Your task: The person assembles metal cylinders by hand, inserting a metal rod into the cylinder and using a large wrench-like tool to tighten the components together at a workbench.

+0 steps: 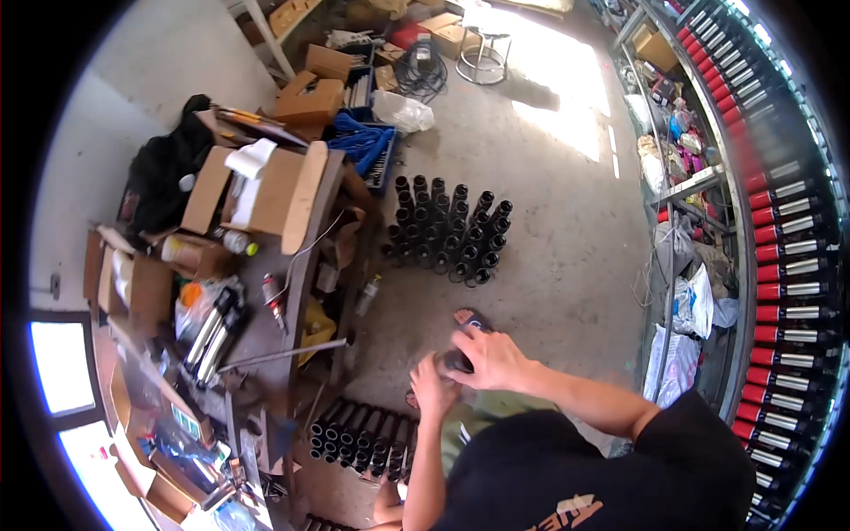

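1. Over on the left, there's a pretty cluttered workbench (298,310) with cardboard boxes and some silver tubes (208,334) on it.
2. Low down beside the bench, a batch of black tubes (363,438) sits in rows, round ends showing.
3. Further up the floor, another bunch of dark cylinders (453,228) stands upright, packed close.
4. Left hand (434,385) is bent in right beside the dark piece (458,360); motion blur, so can't tell if those fingers actually grip it.
5. Right hand (490,358) has its fingers curled around that piece, which sits between both hands.
6. Far right: long row of red-and-silver cylinders (804,313).
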Motion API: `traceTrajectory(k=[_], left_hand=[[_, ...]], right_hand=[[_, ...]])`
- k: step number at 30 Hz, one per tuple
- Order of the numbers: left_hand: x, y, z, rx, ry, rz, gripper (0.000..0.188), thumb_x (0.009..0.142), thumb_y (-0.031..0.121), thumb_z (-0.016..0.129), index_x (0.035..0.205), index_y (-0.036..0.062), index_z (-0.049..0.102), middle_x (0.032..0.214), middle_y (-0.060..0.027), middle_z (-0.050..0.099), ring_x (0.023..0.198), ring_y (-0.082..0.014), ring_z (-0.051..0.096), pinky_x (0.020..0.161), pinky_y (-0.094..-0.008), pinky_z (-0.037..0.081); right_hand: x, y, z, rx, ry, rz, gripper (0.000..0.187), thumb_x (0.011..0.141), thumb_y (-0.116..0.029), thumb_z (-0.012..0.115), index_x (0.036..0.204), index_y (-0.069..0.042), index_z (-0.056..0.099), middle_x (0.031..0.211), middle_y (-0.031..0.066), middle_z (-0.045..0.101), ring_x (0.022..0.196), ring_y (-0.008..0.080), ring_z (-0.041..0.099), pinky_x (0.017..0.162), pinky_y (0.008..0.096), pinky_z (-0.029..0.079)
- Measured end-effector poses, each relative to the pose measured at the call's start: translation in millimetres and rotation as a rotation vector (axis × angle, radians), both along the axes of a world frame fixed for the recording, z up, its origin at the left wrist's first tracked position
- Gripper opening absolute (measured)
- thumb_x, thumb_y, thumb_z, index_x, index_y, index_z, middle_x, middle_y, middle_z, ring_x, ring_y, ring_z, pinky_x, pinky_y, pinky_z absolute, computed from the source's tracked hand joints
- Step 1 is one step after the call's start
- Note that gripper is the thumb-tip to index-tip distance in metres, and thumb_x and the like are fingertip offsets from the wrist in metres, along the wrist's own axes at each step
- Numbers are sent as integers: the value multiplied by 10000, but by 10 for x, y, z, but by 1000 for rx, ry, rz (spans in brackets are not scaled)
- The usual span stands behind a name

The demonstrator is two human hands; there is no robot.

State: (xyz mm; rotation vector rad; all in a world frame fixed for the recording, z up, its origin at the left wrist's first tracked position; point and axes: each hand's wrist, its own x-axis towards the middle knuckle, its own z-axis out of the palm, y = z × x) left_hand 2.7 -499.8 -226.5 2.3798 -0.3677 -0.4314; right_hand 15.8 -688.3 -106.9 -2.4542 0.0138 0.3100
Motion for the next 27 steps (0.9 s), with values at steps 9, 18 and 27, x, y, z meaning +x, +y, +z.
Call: traceTrajectory(k=[9,18,27], left_hand=[[-916,-267,-1677,-1,640,337,376,886,222,735,1191,31,627,977,-184,723,908,-273,724,817,-377,554],[-2584,1193,-2519,240,921,918,335,854,249,719,1060,-11,670,828,-145,729,751,-255,700,718,-398,546],[-2841,1581,-2899,156,899,1246,444,797,315,722,1147,48,663,915,-191,742,925,-362,720,870,-423,554]], right_hand=[[140,-1373,-4108,-247,551,-673,715,742,-302,828,1283,-68,424,1206,274,506,952,489,658,804,548,564],[287,-2020,-5862,-363,483,-696,671,782,-293,802,1302,-87,431,1206,238,574,1050,459,637,892,514,541],[395,-1692,-4901,-617,297,-125,583,848,-396,727,1206,45,597,1211,225,650,1120,345,636,924,437,520]])
